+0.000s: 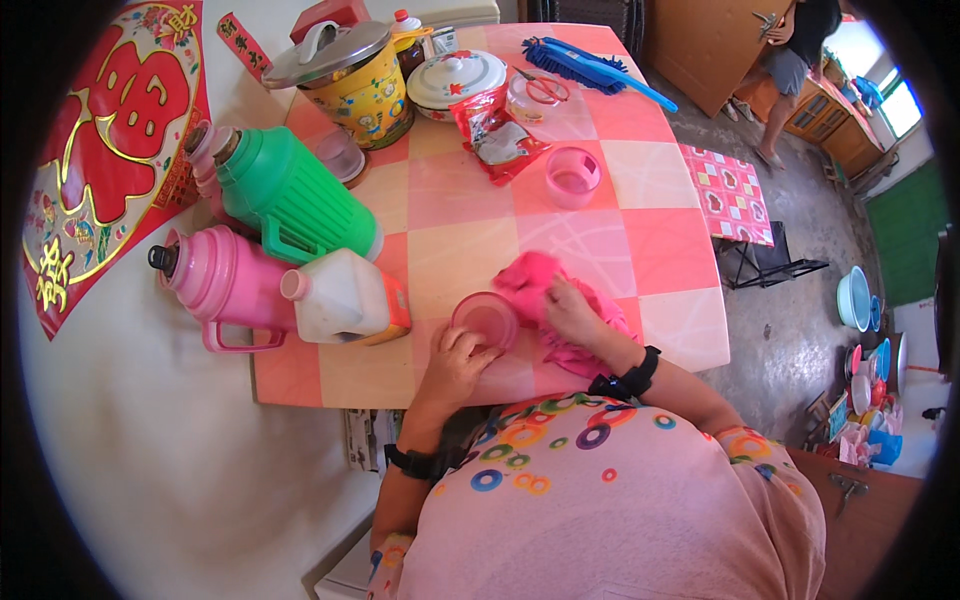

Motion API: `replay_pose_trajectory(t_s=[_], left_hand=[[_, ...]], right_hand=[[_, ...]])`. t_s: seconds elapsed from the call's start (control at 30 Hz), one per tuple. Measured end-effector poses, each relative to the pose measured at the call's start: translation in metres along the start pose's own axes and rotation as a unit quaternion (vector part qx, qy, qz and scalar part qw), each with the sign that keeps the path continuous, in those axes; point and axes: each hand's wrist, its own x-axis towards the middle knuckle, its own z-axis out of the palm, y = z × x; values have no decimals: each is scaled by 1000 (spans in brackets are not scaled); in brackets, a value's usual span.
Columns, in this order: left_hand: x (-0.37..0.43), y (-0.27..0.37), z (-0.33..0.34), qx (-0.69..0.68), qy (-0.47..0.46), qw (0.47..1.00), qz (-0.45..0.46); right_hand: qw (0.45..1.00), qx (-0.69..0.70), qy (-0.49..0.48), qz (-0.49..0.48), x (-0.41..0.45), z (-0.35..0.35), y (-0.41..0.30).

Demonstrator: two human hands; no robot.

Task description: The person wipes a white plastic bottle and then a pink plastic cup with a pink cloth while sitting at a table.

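Near the front edge of the table, my left hand (459, 358) grips a pink translucent plastic cup (487, 316), fingers along its rim and side. The cup's mouth faces up towards me. Just right of it, my right hand (574, 313) clutches a bright pink cloth (531, 271). The part of the cloth beyond the fingers is blurred, and the rest lies bunched under my wrist. Farther back stands a second pink translucent cup (574, 180), apart from both hands.
Left stand a green thermos flask (300, 191), a pink one (225, 274) and a white plastic jug (337, 292). Behind are a lidded yellow bucket (360, 97), a lidded enamel bowl (456, 79), a red packet (499, 139), scissors (541, 86) and a blue brush (592, 66). A person (795, 67) stands far right.
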Motion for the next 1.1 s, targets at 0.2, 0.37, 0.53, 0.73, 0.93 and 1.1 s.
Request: replay_pose_trajectory(t_s=[0.2,0.37,0.53,0.73,0.93,1.1], left_hand=[[-3,19,31,-204,172,944,-195],[-16,3,43,-457,228,806,-298],[1,20,27,-644,132,734,-171],[6,35,19,-540,150,784,-267],[10,26,16,-743,67,524,-411],[5,32,2,-800,-33,449,-396]], right_hand=[[984,-122,14,-127,22,21,-2],[993,-109,-45,7,14,15,2],[976,181,-104,55,-11,40,-1],[995,-59,-27,-70,5,61,38],[943,-275,-12,-187,2,25,-2],[920,-226,-37,-317,1,-4,-40]])
